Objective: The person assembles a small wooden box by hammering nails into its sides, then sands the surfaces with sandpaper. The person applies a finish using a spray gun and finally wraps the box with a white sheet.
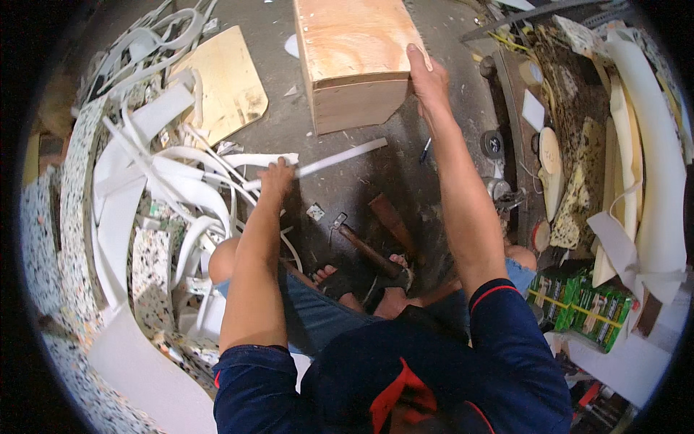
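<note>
A plywood box (361, 50) sits on the floor at the far middle. My right hand (429, 81) grips its right edge, thumb on the top and the other fingers along the side, partly hidden. At left, my left hand (276, 176) is closed over the end of a white foam strip (253, 160) at the edge of a foam heap. Just right of that hand, another straight white foam strip (347, 156) lies slantwise on the floor.
A hammer (365, 244) and a brown wooden piece (390, 220) lie near my feet. Foam scraps (116, 210) pile up at left beside a yellowish board (228, 83). At right are a black tape roll (492, 143), a pen (425, 150) and green packages (585, 307).
</note>
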The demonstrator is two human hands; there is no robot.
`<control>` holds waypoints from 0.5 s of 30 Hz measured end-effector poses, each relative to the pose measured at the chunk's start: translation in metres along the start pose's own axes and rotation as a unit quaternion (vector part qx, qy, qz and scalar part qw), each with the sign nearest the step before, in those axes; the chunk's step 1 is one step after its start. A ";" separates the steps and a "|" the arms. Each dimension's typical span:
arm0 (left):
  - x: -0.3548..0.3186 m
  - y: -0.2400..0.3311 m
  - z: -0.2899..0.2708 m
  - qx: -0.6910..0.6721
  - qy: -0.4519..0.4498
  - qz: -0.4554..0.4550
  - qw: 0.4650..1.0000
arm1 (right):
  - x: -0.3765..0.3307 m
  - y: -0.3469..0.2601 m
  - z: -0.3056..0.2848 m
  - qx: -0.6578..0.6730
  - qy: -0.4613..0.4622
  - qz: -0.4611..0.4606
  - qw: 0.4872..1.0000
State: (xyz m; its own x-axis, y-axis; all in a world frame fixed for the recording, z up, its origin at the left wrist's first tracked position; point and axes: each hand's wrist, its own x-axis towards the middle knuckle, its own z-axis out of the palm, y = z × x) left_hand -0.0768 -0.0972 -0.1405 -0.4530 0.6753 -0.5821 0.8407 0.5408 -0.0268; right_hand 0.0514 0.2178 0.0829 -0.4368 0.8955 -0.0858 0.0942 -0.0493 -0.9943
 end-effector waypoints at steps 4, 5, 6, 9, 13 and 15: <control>0.005 -0.006 0.006 -0.032 0.011 0.044 0.998 | 0.006 0.002 -0.006 -0.073 -0.010 -0.014 0.997; 0.004 -0.009 0.006 -0.087 0.055 0.047 0.994 | 0.008 0.002 -0.007 -0.103 -0.010 -0.011 0.995; 0.004 -0.011 0.005 -0.084 0.081 0.045 0.992 | 0.009 0.001 -0.009 -0.118 -0.018 -0.018 0.993; 0.004 -0.021 0.002 -0.040 0.166 0.066 0.983 | 0.011 -0.003 -0.012 -0.161 -0.025 -0.023 0.986; 0.012 -0.024 -0.007 0.038 0.147 0.047 0.987 | 0.009 -0.011 -0.012 -0.237 -0.025 -0.035 0.971; 0.022 -0.020 -0.010 0.023 0.097 0.058 0.993 | 0.009 -0.014 -0.012 -0.265 -0.007 -0.047 0.963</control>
State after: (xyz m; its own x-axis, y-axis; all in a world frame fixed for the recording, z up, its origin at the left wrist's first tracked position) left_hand -0.1067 -0.0888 -0.1447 -0.3966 0.8184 -0.4158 0.9015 0.4327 -0.0082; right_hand 0.0567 0.2318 0.0970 -0.4772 0.8788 -0.0007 0.4946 0.2679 -0.8268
